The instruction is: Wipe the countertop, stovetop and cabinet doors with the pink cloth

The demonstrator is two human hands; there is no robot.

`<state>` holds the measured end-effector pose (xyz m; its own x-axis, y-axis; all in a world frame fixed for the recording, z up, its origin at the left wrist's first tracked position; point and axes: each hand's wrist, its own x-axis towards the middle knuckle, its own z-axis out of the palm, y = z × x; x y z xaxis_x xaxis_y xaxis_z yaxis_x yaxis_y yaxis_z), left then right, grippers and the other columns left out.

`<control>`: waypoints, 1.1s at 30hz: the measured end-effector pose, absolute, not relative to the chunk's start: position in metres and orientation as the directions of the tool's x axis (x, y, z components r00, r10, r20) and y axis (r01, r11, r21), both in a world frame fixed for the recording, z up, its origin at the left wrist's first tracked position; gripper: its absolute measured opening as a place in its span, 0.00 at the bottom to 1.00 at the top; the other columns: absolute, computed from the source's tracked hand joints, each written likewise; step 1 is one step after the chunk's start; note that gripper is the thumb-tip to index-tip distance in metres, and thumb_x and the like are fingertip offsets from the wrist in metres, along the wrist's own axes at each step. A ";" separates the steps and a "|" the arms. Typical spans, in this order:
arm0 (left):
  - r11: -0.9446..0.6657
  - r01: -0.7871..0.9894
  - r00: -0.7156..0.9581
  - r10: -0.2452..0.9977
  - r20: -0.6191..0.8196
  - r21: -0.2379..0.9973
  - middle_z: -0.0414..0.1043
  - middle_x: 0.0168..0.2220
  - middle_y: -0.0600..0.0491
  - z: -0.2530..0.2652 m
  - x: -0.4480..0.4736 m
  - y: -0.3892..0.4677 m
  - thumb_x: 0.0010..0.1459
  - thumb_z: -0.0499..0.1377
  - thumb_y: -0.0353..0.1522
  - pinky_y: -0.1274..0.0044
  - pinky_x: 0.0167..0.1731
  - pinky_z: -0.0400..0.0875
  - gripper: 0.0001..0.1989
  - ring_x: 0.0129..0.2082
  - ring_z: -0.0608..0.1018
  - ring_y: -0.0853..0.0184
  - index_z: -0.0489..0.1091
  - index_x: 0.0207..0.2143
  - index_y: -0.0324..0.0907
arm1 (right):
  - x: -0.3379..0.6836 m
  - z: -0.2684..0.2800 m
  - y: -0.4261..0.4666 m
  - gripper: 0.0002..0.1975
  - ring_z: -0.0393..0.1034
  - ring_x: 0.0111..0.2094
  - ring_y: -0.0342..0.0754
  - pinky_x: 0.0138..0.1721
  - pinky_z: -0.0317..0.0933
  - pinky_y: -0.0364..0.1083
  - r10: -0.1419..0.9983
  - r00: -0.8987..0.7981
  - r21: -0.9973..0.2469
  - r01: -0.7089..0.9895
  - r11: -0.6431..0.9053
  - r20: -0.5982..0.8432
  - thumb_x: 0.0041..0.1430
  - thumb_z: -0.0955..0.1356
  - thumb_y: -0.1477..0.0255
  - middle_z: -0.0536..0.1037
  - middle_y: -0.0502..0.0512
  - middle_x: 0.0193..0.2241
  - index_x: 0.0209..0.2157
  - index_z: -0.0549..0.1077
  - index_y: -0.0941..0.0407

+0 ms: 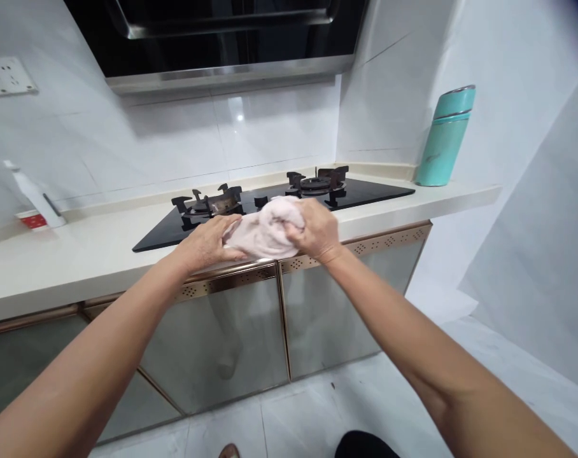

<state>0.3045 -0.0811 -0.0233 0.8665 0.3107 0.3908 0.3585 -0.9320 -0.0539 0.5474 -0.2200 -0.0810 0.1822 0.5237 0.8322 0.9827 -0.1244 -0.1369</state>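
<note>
A bunched pale pink cloth (265,230) is between my two hands, at the front edge of the black glass gas hob (162,230). My right hand (319,230) is closed around its right end, fingers curled into the folds. At the other end my left hand (210,243) grips the cloth between thumb and fingers. Just behind the hands stand the left burner (215,203) and the right burner (315,183), each with black pan supports. Part of the hob's middle is hidden by the cloth.
A range hood (232,38) hangs low over the hob. On the counter (93,254), a turquoise flask (445,140) stands far right; a white electric toothbrush-like device (37,194) and a red-and-white box (31,220) are at left. Glass-fronted cabinets (217,343) lie below.
</note>
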 end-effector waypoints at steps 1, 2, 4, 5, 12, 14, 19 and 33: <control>-0.925 0.372 0.871 0.321 0.373 -0.072 0.66 0.64 0.45 -0.023 0.305 -0.081 0.51 0.62 0.59 0.63 0.63 0.63 0.45 0.63 0.68 0.51 0.61 0.65 0.47 | 0.567 -0.081 -0.228 0.25 0.67 0.52 0.56 0.52 0.62 0.52 0.508 0.250 -0.182 0.967 -0.180 0.824 0.66 0.58 0.57 0.75 0.63 0.52 0.55 0.71 0.56; -0.921 0.380 0.874 0.328 0.359 -0.083 0.66 0.63 0.46 -0.023 0.305 -0.081 0.51 0.60 0.60 0.62 0.63 0.62 0.43 0.63 0.68 0.51 0.64 0.63 0.47 | 0.587 -0.079 -0.237 0.23 0.68 0.51 0.55 0.51 0.62 0.51 0.491 0.314 -0.224 0.946 -0.234 0.813 0.67 0.58 0.58 0.75 0.63 0.51 0.53 0.72 0.55; -0.918 0.386 0.876 0.336 0.345 -0.086 0.67 0.63 0.46 -0.023 0.306 -0.082 0.52 0.58 0.62 0.62 0.64 0.60 0.42 0.63 0.67 0.51 0.66 0.62 0.48 | 0.625 -0.073 -0.257 0.19 0.70 0.49 0.55 0.48 0.64 0.52 0.462 0.442 -0.306 0.889 -0.340 0.769 0.67 0.59 0.60 0.76 0.64 0.48 0.49 0.73 0.54; -0.918 0.387 0.877 0.338 0.342 -0.085 0.66 0.63 0.47 -0.024 0.306 -0.082 0.52 0.57 0.62 0.61 0.64 0.61 0.42 0.63 0.68 0.51 0.66 0.62 0.48 | 0.642 -0.068 -0.267 0.18 0.71 0.48 0.56 0.47 0.64 0.54 0.451 0.496 -0.338 0.858 -0.387 0.742 0.67 0.59 0.60 0.77 0.65 0.46 0.47 0.73 0.54; -0.909 0.414 0.874 0.380 0.302 -0.054 0.63 0.66 0.46 -0.021 0.305 -0.085 0.61 0.45 0.62 0.58 0.61 0.62 0.41 0.63 0.68 0.50 0.60 0.67 0.49 | 0.661 -0.040 -0.285 0.14 0.72 0.48 0.65 0.47 0.64 0.67 0.423 0.706 -0.443 0.696 -0.566 0.568 0.64 0.64 0.59 0.77 0.69 0.44 0.41 0.72 0.55; -0.907 0.420 0.865 0.392 0.313 -0.024 0.60 0.68 0.47 -0.020 0.305 -0.085 0.64 0.41 0.60 0.58 0.62 0.61 0.40 0.65 0.66 0.50 0.56 0.69 0.50 | 0.633 -0.040 -0.272 0.14 0.73 0.44 0.60 0.45 0.65 0.63 0.461 0.676 -0.437 0.730 -0.526 0.574 0.64 0.63 0.61 0.78 0.66 0.42 0.42 0.73 0.55; -0.914 0.401 0.817 0.390 0.425 0.067 0.63 0.67 0.49 -0.020 0.306 -0.084 0.67 0.35 0.55 0.65 0.62 0.63 0.37 0.64 0.69 0.54 0.57 0.68 0.47 | 0.547 -0.058 -0.234 0.17 0.70 0.46 0.56 0.46 0.66 0.56 0.559 0.465 -0.377 0.885 -0.274 0.686 0.63 0.61 0.61 0.77 0.60 0.46 0.47 0.73 0.53; -0.918 0.397 0.828 0.357 0.432 -0.002 0.76 0.49 0.45 -0.018 0.308 -0.078 0.67 0.35 0.53 0.68 0.55 0.68 0.35 0.51 0.76 0.57 0.74 0.47 0.43 | 0.508 -0.106 -0.222 0.23 0.55 0.64 0.58 0.63 0.51 0.60 0.605 -0.124 0.089 0.992 0.088 0.786 0.65 0.65 0.52 0.62 0.57 0.66 0.57 0.68 0.47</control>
<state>0.3080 -0.0782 -0.0185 0.8280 0.3573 0.4322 0.3970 -0.9178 -0.0017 0.5078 -0.2215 -0.1059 -0.1245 0.6054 0.7861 0.9921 0.0882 0.0891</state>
